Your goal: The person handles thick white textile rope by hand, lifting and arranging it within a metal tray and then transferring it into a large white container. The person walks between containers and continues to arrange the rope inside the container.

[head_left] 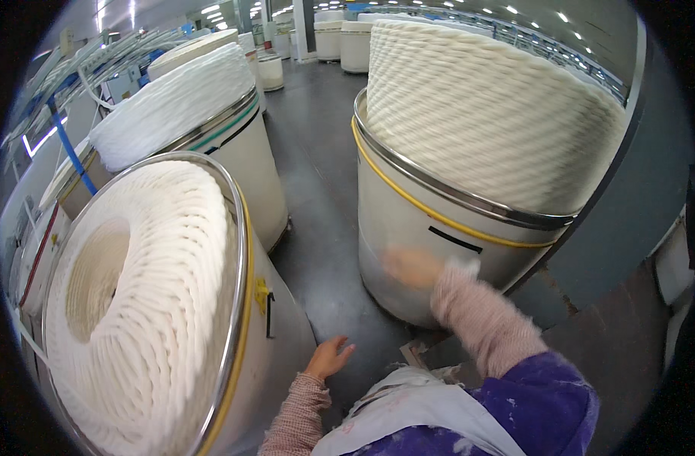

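My left hand (332, 358) hangs low over the floor, beside a can of coiled white sliver on the left. Its fingers are loosely apart and hold nothing that I can see. My right hand (410, 266) is smeared by motion in front of the tall right-hand can (397, 220), so its grip and any contact cannot be told. That can has a metal rim and a yellow band, and cream sliver (484, 114) rises high above it. In the near left can (275, 357), the white sliver (176, 304) lies in rings around a central hole.
Behind the near left can stands another can (252, 167) heaped with white sliver. A dark floor aisle (309, 137) runs between the two sides toward more cans (355, 47) at the back. Machinery (119, 83) lines the far left; a grey panel (636, 175) stands on the right.
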Action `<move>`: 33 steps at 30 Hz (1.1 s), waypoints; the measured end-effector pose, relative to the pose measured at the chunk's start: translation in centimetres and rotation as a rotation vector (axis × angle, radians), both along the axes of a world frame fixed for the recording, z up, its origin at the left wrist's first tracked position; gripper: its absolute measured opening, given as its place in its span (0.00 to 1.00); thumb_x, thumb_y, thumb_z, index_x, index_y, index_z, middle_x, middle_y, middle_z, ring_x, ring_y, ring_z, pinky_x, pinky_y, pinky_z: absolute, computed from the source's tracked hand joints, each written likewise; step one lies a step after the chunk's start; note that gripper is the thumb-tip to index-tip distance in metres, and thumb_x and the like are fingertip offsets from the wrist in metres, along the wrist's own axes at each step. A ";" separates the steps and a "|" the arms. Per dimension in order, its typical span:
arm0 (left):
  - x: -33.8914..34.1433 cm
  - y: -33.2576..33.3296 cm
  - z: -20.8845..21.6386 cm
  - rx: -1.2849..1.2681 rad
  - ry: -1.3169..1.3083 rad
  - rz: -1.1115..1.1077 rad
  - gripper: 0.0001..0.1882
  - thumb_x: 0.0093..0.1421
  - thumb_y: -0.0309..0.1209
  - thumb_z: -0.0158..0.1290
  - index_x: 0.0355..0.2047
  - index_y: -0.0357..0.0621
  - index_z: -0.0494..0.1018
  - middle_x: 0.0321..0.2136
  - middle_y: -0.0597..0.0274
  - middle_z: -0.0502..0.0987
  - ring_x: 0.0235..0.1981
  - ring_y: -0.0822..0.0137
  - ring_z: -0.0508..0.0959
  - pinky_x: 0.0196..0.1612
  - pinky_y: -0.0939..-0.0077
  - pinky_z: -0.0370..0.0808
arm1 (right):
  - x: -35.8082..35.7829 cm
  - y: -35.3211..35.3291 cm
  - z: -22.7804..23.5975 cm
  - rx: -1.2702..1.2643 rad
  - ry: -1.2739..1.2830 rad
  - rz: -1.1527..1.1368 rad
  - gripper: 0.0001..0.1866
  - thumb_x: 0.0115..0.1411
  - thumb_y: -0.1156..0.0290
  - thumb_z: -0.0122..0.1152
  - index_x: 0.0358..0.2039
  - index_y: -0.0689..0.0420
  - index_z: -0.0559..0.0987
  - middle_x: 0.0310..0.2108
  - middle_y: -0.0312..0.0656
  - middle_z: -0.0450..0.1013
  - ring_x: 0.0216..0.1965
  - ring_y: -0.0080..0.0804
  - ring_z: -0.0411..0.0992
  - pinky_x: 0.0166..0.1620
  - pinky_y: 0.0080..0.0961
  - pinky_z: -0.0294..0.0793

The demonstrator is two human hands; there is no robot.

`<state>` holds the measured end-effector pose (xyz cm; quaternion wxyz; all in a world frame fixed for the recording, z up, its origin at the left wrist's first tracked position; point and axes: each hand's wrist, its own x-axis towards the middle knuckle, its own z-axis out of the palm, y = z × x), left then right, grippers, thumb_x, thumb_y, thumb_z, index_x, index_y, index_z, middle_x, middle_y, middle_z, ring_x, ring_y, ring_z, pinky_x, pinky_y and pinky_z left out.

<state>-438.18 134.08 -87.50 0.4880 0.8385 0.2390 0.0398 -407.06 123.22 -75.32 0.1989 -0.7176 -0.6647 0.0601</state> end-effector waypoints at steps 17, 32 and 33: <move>29.5 20.3 13.6 0.209 -0.460 0.142 0.16 0.59 0.34 0.58 0.42 0.33 0.75 0.39 0.46 0.79 0.41 0.54 0.80 0.46 0.66 0.74 | 36.7 8.8 40.3 0.028 -0.598 -0.714 0.33 0.65 0.52 0.46 0.65 0.57 0.60 0.66 0.52 0.55 0.68 0.49 0.50 0.65 0.50 0.47; 65.3 18.8 48.1 0.918 -1.046 -0.905 0.24 0.62 0.38 0.54 0.54 0.38 0.69 0.56 0.48 0.70 0.58 0.50 0.68 0.61 0.62 0.64 | 22.9 8.0 17.9 0.164 -0.739 -0.695 0.32 0.63 0.58 0.42 0.68 0.45 0.56 0.68 0.49 0.53 0.70 0.58 0.43 0.53 0.83 0.46; 67.0 17.7 46.0 0.923 -0.851 -0.974 0.25 0.64 0.41 0.52 0.55 0.37 0.68 0.58 0.46 0.68 0.62 0.50 0.63 0.65 0.57 0.57 | 23.3 7.9 18.3 0.162 -0.678 -0.687 0.32 0.63 0.58 0.43 0.68 0.45 0.56 0.67 0.48 0.53 0.70 0.56 0.43 0.52 0.82 0.48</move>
